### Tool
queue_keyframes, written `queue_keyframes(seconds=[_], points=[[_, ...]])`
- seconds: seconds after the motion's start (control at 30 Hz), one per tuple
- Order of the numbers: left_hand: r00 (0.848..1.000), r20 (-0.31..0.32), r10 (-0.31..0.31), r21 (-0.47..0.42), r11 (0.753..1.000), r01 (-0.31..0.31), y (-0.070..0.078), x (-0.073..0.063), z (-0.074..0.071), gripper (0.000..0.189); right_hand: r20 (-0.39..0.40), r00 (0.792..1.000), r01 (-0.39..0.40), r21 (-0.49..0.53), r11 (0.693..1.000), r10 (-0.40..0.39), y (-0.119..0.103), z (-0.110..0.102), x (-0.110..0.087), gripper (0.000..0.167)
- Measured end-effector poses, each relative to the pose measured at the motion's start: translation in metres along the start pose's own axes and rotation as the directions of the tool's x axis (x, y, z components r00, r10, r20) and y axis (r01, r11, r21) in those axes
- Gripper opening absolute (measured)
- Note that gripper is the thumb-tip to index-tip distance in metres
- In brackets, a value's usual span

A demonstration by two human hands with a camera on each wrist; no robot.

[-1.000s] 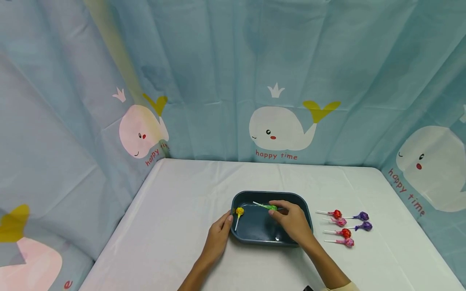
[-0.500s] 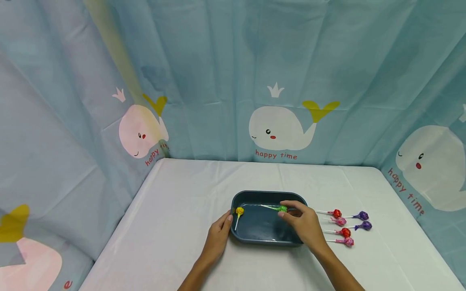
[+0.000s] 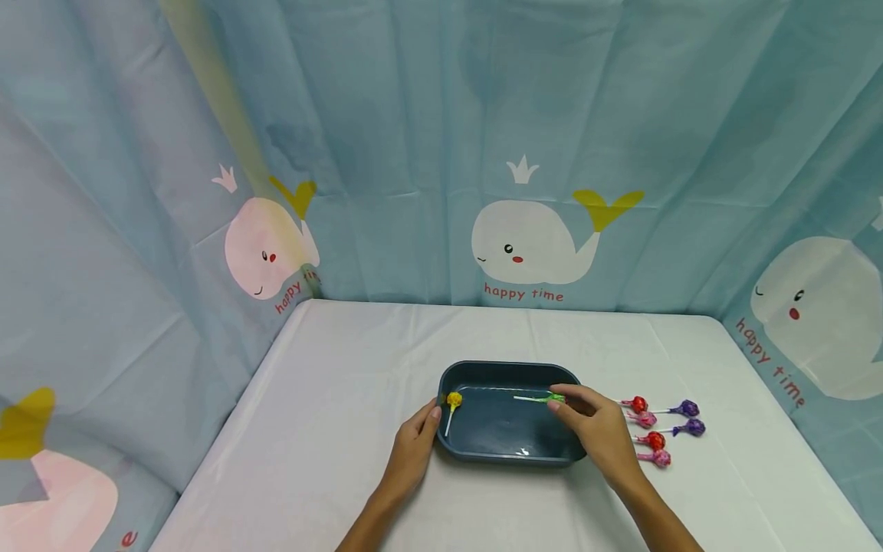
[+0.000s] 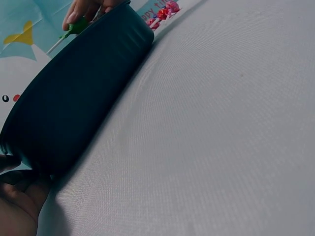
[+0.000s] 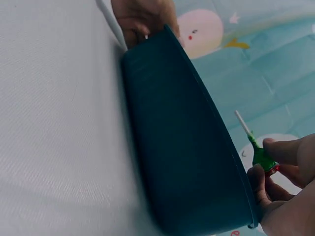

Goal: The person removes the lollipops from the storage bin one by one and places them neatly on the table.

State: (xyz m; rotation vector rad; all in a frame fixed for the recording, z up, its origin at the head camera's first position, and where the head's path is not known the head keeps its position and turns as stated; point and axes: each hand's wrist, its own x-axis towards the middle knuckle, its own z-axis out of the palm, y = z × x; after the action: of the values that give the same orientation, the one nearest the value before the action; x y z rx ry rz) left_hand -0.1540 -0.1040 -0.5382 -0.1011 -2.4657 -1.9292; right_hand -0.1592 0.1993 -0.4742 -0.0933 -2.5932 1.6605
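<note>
A dark blue plastic tray [image 3: 513,461] stands on the white tabletop. My left hand [image 3: 411,448] grips its left end, thumb near the rim and fingers along the outer wall. Between the thumb and fingers of my right hand [image 3: 603,433] is a green lollipop [image 5: 263,160], pinched by its wrapped head. Its white stick points left, over the right part of the tray in the head view. The right wrist view shows this lollipop above the rim level. Inside the tray, at the left, lies a yellow lollipop [image 3: 453,400] with its stick toward me.
Right of the tray, several lollipops lie in two columns: red [image 3: 651,441] and pink [image 3: 658,458] ones nearer, purple ones [image 3: 692,428] farther right. My right hand covers some of their sticks. A whale-print curtain [image 3: 414,153] hangs behind the table [image 3: 345,368].
My right hand has moved right with the green lollipop, from the middle of the tray to its right rim. The left hand and tray have stayed in place.
</note>
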Motion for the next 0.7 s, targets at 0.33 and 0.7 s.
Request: queue_keyframes(seconds=[0.33, 0.7], points=[[1.000, -0.008, -0.010, 0.004, 1.000, 0.010, 0.001, 0.000, 0.000, 0.052, -0.044, 0.999, -0.027, -0.013, 1.000, 0.027, 0.004, -0.015, -0.005, 0.046], [1.000, -0.009, -0.007, 0.013, 1.000, 0.007, 0.002, 0.000, 0.000, 0.051, -0.114, 0.993, -0.040, -0.010, 0.999, 0.038, 0.014, -0.035, -0.011, 0.046]])
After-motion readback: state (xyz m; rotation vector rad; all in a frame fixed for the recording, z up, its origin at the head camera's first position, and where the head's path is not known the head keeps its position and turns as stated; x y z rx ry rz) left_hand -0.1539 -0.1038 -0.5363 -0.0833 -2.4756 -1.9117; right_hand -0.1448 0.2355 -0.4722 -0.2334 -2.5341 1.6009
